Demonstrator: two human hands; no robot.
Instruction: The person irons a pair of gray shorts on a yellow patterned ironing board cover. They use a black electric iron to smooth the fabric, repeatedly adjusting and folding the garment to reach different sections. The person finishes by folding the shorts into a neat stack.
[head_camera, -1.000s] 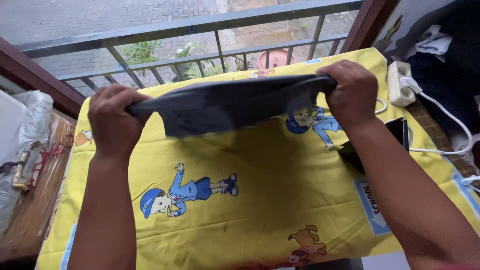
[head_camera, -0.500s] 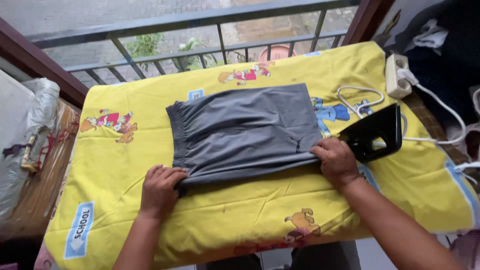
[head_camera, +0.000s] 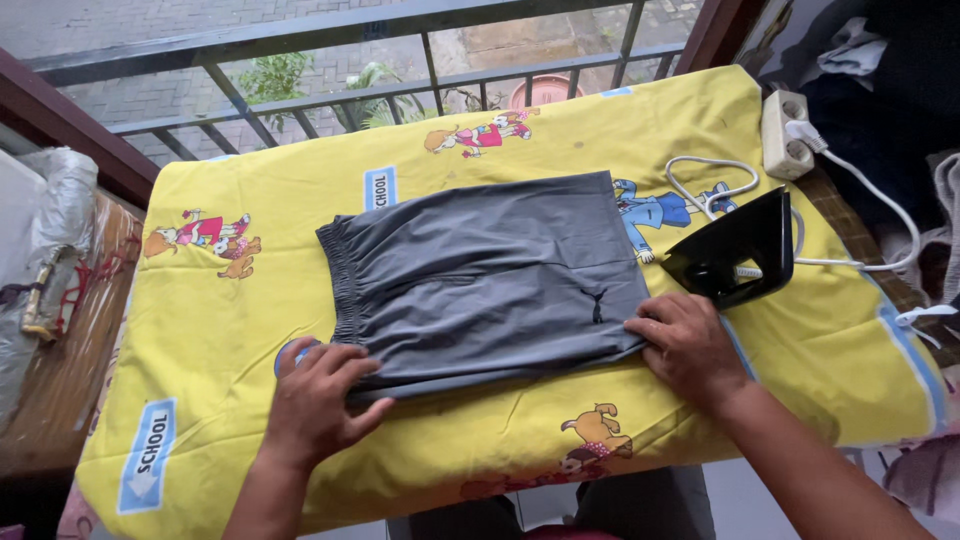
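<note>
I am pressing my left hand (head_camera: 318, 400) flat, fingers spread, on the near waistband corner of the grey shorts (head_camera: 480, 275), gripping nothing. My right hand (head_camera: 690, 345) is lying open on the near hem corner. The shorts are lying folded mid-table on the yellow cloth (head_camera: 200, 330), long axis left-right, waistband pointing left, equally near both hands.
</note>
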